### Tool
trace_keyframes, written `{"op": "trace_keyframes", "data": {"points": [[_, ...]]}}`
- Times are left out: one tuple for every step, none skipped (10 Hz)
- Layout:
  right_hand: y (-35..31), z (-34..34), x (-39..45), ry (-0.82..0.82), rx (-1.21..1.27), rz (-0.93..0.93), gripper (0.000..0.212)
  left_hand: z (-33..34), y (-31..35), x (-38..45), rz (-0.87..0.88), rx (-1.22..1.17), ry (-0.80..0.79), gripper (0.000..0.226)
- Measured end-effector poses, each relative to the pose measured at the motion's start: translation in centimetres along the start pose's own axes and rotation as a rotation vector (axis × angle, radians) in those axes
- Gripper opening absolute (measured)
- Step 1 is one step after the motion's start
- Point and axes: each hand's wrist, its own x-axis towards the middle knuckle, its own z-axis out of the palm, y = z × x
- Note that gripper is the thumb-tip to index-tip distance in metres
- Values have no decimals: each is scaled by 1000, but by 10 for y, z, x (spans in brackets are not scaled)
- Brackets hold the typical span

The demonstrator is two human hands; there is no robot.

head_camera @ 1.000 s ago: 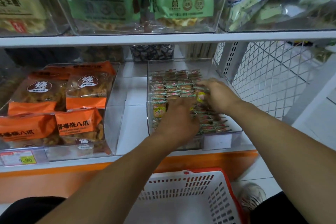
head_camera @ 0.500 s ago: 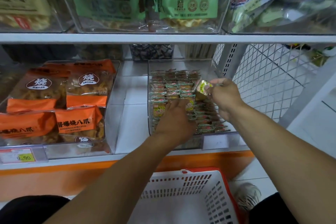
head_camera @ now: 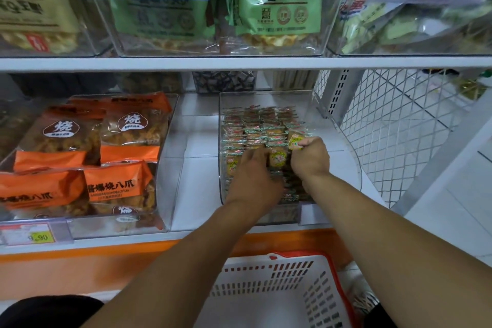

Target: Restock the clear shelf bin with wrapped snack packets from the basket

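Note:
The clear shelf bin (head_camera: 343,141) sits on the lower shelf, right of centre, filled with rows of small wrapped snack packets (head_camera: 255,128). My right hand (head_camera: 310,158) is inside the bin and pinches one yellow packet (head_camera: 295,141) by its edge, just above the rows. My left hand (head_camera: 254,176) reaches in beside it, its fingers laid forward on the packets. Another yellow packet (head_camera: 277,158) stands between the two hands. The white basket with a red rim (head_camera: 279,274) is below the shelf; its visible inside shows no packets.
Left of the bin stands another clear bin of orange snack bags (head_camera: 87,157). The upper shelf (head_camera: 239,62) carries bins of green bags (head_camera: 279,8) close overhead. A white wire mesh panel (head_camera: 394,128) closes the right side. The orange shelf front (head_camera: 133,255) faces me.
My right hand lifted a yellow packet out of the rows, then brought it down and left, close to my left hand. The left hand stayed on the packets.

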Motion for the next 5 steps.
{"op": "trace_keyframes", "data": {"points": [[-2,-4,-4,34,-76,-85,23,-5,2,-2,-15,-37,2,55],[-1,-8,-4,28,-120,-195,29,-10,2,-6,-20,-53,2,56],[-2,-11,-7,-59,-118,-229,29,-17,4,-11,-16,-72,0,53],[1,-12,-5,-105,-114,-229,31,-22,2,-18,-24,-102,-10,55],[-5,-19,-4,-140,-130,-207,31,-31,4,-27,7,-143,-7,50]]}}
